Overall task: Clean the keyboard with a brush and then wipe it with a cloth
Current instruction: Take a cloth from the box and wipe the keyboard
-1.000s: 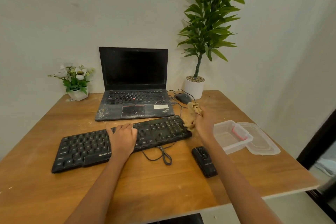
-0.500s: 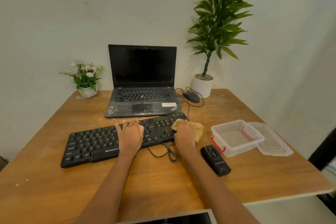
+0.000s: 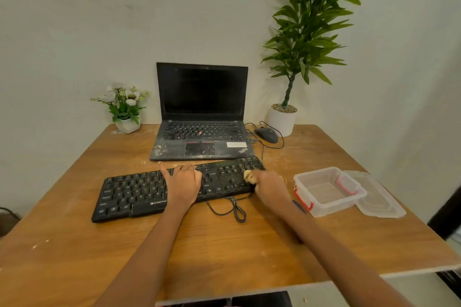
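A black wired keyboard (image 3: 134, 194) lies slanted on the wooden table (image 3: 224, 252) in front of a laptop. My left hand (image 3: 183, 183) rests flat on the middle keys, fingers straight. My right hand (image 3: 268, 188) grips a bunched yellowish cloth (image 3: 249, 176) and presses it on the keyboard's right end. Only a small part of the cloth shows beyond my fingers. A blue bit (image 3: 298, 205) of some object peeks out beside my right wrist. No brush is plainly visible.
A dusty black laptop (image 3: 202, 112) stands open behind the keyboard. A mouse (image 3: 267, 134) and a potted plant (image 3: 283, 117) are at the back right, a small flower pot (image 3: 127, 122) at the back left. An open plastic box (image 3: 326, 190) and its lid (image 3: 376, 198) sit right.
My right hand brought the cloth from the air down onto the keyboard's right end and now bunches it tighter. The black object near my wrist is now hidden. The left hand stayed put.
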